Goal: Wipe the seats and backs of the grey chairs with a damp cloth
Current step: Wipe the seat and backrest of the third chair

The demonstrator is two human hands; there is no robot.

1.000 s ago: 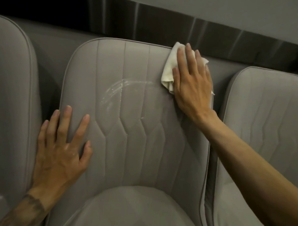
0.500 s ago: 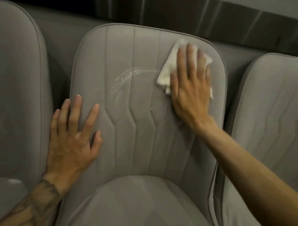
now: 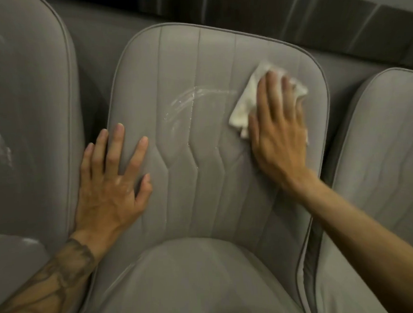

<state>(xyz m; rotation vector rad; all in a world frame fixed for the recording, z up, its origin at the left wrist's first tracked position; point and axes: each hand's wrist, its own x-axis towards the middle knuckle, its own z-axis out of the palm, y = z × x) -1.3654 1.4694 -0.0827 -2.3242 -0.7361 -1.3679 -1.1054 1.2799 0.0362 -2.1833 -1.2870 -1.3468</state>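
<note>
A grey padded chair fills the middle of the head view, its stitched back [image 3: 197, 70] upright above its seat [image 3: 193, 281]. My right hand [image 3: 279, 135] lies flat on a crumpled white cloth [image 3: 243, 106] and presses it against the upper right of the back. A curved wet streak [image 3: 194, 96] marks the back to the left of the cloth. My left hand [image 3: 110, 183] rests flat with fingers spread on the back's lower left edge and holds nothing.
A second grey chair [image 3: 28, 111] stands close on the left, with pale smears on its back. A third grey chair [image 3: 383, 150] stands close on the right. Behind them run a grey ledge [image 3: 98, 31] and a dark panelled wall [image 3: 289, 15].
My right hand has slid the cloth down from the top right rim onto the face of the back. My left hand stays planted on the lower left edge. The view has shifted.
</note>
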